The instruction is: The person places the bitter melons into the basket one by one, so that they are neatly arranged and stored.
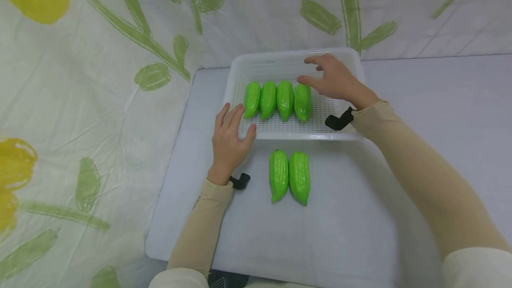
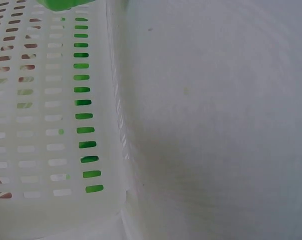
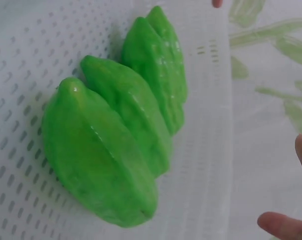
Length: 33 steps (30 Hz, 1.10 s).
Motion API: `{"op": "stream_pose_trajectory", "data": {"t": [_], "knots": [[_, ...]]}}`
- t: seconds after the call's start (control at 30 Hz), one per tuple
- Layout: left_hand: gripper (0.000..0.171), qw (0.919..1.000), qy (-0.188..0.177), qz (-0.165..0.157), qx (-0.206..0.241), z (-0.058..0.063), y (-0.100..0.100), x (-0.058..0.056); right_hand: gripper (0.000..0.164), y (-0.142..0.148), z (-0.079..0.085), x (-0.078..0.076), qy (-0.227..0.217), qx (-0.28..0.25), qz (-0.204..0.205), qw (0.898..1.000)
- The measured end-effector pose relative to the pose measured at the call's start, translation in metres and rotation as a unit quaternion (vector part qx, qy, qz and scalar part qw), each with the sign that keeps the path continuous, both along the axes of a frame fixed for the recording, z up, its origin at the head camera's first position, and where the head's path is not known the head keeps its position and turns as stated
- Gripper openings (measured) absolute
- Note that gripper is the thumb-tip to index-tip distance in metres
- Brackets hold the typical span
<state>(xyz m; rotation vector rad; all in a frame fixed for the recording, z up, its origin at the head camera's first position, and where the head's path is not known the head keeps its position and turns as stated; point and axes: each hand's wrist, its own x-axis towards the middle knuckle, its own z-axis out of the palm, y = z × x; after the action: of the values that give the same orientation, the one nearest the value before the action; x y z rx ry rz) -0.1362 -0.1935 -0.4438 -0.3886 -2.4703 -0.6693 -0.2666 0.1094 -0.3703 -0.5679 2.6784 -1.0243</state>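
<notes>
Several glossy green ridged gourds (image 1: pixel 285 100) lie side by side in a white perforated plastic basket (image 1: pixel 280 136). Their near ends taper to a point. Over the basket's left front corner reaches my left hand (image 1: pixel 230 139), its fingers extended and nothing in its grasp. My right hand (image 1: pixel 334 77) hovers above the right part of the basket with fingers spread, its thumb close to the top of the rightmost gourd (image 3: pixel 98 155). That hand holds nothing. In front of the basket, two more green gourds (image 1: pixel 278 175) lie next to each other on the table.
A pale cloth covers the table (image 1: pixel 340 234). Behind and to the left hangs a white curtain (image 1: pixel 264 12) printed with yellow flowers and green leaves. Black wrist straps with small cameras (image 1: pixel 339 120) sit on both wrists. The basket's raised rim surrounds the gourds.
</notes>
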Motion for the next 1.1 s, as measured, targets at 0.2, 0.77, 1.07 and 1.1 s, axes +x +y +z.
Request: {"op": "stream_pose_trajectory", "data": {"t": [0.2,0.77,1.07,1.1], "knots": [[0.054,0.9999,0.008,-0.004,0.006,-0.001,0.000,-0.001,0.077,0.011,0.014,0.016,-0.015,-0.031,-0.024,0.999],[0.058,0.9989,-0.046,-0.001,-0.014,0.007,-0.002,0.002,0.069,0.033,0.034,0.068,0.025,-0.077,-0.053,0.995],[0.053,0.9970,-0.060,-0.016,-0.047,0.015,-0.004,0.000,0.058,0.033,0.032,0.102,0.065,-0.103,-0.056,0.991],[0.053,0.9964,-0.064,-0.017,-0.052,0.015,-0.004,-0.001,0.057,0.033,0.031,0.106,0.071,-0.103,-0.055,0.991]]}}
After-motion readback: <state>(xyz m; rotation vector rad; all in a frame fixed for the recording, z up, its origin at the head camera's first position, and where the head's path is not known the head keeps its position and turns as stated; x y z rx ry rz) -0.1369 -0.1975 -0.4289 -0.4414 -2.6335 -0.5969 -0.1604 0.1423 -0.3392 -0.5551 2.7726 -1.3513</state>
